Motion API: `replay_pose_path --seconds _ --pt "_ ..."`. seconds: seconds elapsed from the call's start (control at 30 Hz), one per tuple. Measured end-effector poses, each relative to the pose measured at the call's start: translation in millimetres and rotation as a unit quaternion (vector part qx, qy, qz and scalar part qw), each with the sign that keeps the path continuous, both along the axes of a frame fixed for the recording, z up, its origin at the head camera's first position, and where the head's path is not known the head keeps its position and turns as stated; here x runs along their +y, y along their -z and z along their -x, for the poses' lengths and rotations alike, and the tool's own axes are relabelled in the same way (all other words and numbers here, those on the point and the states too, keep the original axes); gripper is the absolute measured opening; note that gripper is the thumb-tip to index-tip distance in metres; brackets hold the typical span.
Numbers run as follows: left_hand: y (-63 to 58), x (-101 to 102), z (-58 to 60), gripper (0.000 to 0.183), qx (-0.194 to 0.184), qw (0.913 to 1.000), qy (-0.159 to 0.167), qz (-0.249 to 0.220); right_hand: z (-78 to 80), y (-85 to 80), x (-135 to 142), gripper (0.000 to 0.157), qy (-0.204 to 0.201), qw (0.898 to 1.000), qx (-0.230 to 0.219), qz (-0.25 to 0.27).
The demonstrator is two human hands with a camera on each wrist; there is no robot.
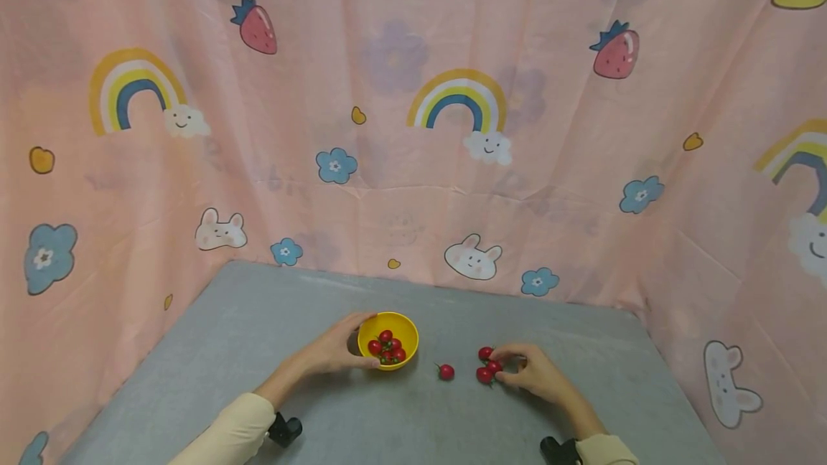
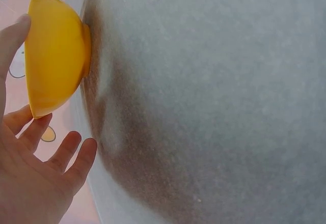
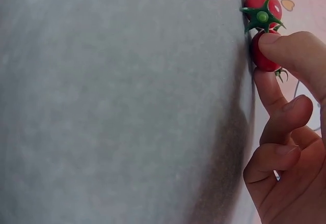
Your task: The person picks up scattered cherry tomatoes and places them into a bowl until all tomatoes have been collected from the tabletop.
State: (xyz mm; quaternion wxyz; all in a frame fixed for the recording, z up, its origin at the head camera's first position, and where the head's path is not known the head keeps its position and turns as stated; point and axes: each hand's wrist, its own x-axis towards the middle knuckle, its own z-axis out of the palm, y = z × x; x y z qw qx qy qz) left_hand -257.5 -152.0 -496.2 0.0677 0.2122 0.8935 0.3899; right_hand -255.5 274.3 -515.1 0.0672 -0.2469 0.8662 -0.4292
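Left sleeve (image 1: 226,428) foremost, pinch best light

Lower centre, the left hand (image 1: 332,349), grip clamped on the yellow bowl (image 1: 408,329), should hold it steady; near it, a lone tomato (image 1: 446,372); right of centre, the right hand (image 1: 538,373) pinches a cherry tomato (image 3: 264,59).

bowl (image 2: 56,56): smooth, plastic-looking; tomatoes (image 1: 446,372): glossy, smooth-skinned; tabletop (image 1: 388,415): matt; backdrop (image 1: 291,99): creased cloth, matt

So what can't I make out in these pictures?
Inside of the yellow bowl, left wrist view: hidden by its wall.
Pinched tomato, right wrist view: partly covered by the right hand.
Count of bowl tomatoes, head view: they overlap.
Rightmost rainbow, head view: cut off by edge.
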Motion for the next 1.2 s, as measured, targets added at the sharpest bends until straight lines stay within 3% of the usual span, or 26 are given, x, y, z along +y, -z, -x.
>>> replay_pose_path --seconds 0.4,0.87,1.2 --pt "-0.7 0.0 -0.9 0.09 -0.002 1.0 0.0 0.002 0.7 -6.3 3.5 0.022 0.024 1.0 -0.015 -0.011" --pt "-2.8 0.0 -0.6 0.09 -0.007 1.0 0.003 0.003 1.3 -13.7 12.0 0.022 0.02 1.0 0.022 0.003" --pt "-2.8 0.7 -0.4 0.091 -0.007 1.0 0.002 0.005 4.4 -15.9 16.0 0.021 0.033 0.999 0.016 -0.006"
